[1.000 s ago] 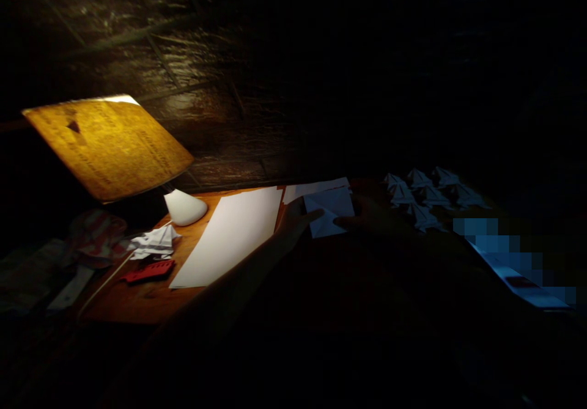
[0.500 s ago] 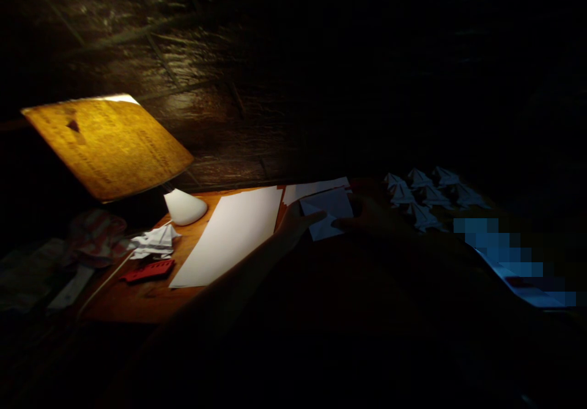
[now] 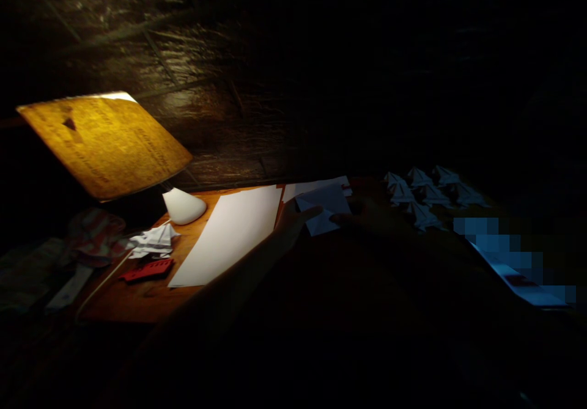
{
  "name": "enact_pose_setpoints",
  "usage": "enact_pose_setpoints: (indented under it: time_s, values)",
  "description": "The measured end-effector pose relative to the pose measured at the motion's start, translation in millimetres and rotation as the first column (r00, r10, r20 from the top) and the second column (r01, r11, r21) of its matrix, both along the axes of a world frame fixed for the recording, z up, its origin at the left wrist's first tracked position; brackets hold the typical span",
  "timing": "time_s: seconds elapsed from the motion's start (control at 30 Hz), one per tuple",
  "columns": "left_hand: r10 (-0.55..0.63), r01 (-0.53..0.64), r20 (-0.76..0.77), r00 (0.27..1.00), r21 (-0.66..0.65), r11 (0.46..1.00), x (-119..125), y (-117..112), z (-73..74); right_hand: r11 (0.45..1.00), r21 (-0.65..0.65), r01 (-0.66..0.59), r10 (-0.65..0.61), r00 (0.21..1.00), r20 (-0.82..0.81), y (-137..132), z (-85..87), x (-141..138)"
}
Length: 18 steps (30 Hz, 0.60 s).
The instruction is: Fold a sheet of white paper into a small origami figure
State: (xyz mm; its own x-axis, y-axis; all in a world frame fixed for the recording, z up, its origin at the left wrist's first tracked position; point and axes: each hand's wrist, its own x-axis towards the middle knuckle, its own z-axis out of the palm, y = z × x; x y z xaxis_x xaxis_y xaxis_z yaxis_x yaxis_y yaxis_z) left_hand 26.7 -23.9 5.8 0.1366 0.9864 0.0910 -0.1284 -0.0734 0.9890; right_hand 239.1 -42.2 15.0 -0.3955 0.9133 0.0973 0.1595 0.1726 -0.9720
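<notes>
Between my two hands is a folded sheet of white paper (image 3: 328,204) with crease lines across it, raised in the shadow at the middle of the view. My left hand (image 3: 296,218) grips its left side, thumb lying over the front face. On the right, my right hand (image 3: 355,213) pinches the lower right edge with its thumb, though darkness hides most of its fingers. Behind the folded paper lie more white sheets (image 3: 307,187). A large stack of white paper (image 3: 229,232) rests on the wooden table just left of my left hand.
A lamp with a yellow shade (image 3: 107,146) and white base (image 3: 183,206) stands at left. Near it lie a folded paper figure (image 3: 153,241) and a red object (image 3: 149,270). Several folded paper figures (image 3: 424,195) stand at right, by a bluish lit, partly pixelated surface (image 3: 527,283).
The folded paper and both hands have shifted very slightly up and to the left. Both hands keep their hold, and the things on the table stay put.
</notes>
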Motion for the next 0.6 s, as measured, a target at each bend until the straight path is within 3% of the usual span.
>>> enact_pose_setpoints:
  time_s: [0.23,0.6]
  values:
    - [-0.018,0.019,0.04,0.999,-0.018,1.0,-2,-2,0.3,0.998,0.047,0.034,-0.034,0.999,0.001,1,-2.3,2]
    - [-0.009,0.016,0.097,0.995,-0.078,0.997,-3,4,-5.5,0.998,0.063,0.018,-0.023,0.996,0.084,-9,13.3,1]
